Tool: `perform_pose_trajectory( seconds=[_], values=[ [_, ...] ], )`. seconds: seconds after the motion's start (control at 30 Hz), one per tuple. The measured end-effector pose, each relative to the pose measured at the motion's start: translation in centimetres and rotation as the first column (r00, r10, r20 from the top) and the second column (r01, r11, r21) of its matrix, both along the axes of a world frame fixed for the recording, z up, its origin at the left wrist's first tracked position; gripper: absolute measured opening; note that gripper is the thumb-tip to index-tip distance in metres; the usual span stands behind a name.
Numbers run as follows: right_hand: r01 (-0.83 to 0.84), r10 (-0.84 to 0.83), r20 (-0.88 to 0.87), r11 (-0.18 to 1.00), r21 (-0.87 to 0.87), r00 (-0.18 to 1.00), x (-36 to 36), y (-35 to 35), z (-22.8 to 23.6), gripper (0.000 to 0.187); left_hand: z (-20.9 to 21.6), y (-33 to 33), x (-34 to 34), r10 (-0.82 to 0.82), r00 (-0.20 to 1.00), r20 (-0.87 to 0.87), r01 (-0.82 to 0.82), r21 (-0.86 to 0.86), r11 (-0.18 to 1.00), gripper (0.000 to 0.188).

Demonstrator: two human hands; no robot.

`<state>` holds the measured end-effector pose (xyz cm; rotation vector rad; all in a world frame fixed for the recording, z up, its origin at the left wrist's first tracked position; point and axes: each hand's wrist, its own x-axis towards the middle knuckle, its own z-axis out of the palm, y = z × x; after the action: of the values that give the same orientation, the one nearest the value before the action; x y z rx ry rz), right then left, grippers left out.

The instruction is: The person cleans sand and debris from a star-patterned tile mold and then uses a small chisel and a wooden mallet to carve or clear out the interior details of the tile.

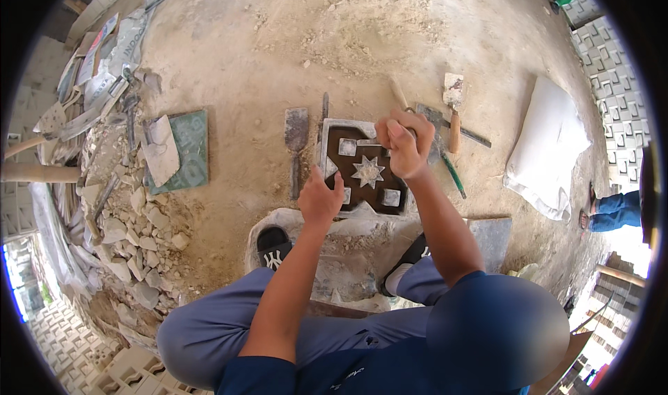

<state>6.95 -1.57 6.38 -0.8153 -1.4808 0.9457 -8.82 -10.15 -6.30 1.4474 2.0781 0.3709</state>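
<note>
In front of me on the ground lies a square mould (323, 143) with a pale rim. Its dark brown inside holds a raised pale eight-pointed star (368, 172) and pale square blocks near the corners. My left hand (320, 199) rests at the mould's lower left rim, thumb and forefinger apart. Over the upper right corner, my right hand (406, 143) is closed in a fist; what it grips is hidden by the fingers. A pale wooden handle (398, 92) shows just beyond the fist, but I cannot tell whether it belongs to something held.
Left of the mould lies a flat scraper (296, 131); to its right, a trowel (454, 134) and a green-handled tool (452, 176). Further out are a green board (193, 151), broken rubble (142, 235) and a white sack (550, 148). Another person's legs (616, 211) stand at the right.
</note>
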Motion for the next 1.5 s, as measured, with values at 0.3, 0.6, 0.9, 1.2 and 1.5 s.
perform_pose_trajectory(
  seconds=[0.3,0.6,0.9,1.2,1.5],
  values=[
    [0.152,-0.149,-0.031,0.976,0.155,0.988,0.9,-1.3,-1.9,0.049,-0.6,-0.6,-0.1,-0.031,0.999,-0.045,0.034,0.070,0.997,0.069],
    [0.075,-0.065,-0.116,0.994,0.083,0.991,0.9,-0.1,-2.6,0.046,-0.4,-0.1,0.2,-0.039,0.999,-0.016,0.040,0.074,0.996,0.065],
    [-0.039,0.000,-0.283,0.991,-0.131,0.959,3.5,1.2,3.1,0.057,-0.3,-0.2,0.1,-0.014,1.000,0.007,0.013,0.047,0.999,0.060],
    [-0.098,-0.024,-0.291,0.912,-0.399,0.957,3.1,0.5,5.1,0.061,-0.1,-0.2,0.0,-0.015,1.000,0.006,0.014,0.087,0.996,0.063],
    [-0.065,-0.017,-0.322,0.968,-0.243,0.946,2.4,0.0,6.3,0.057,-1.4,-0.4,0.0,-0.012,0.998,-0.068,0.021,0.145,0.989,0.062]
  ],
)
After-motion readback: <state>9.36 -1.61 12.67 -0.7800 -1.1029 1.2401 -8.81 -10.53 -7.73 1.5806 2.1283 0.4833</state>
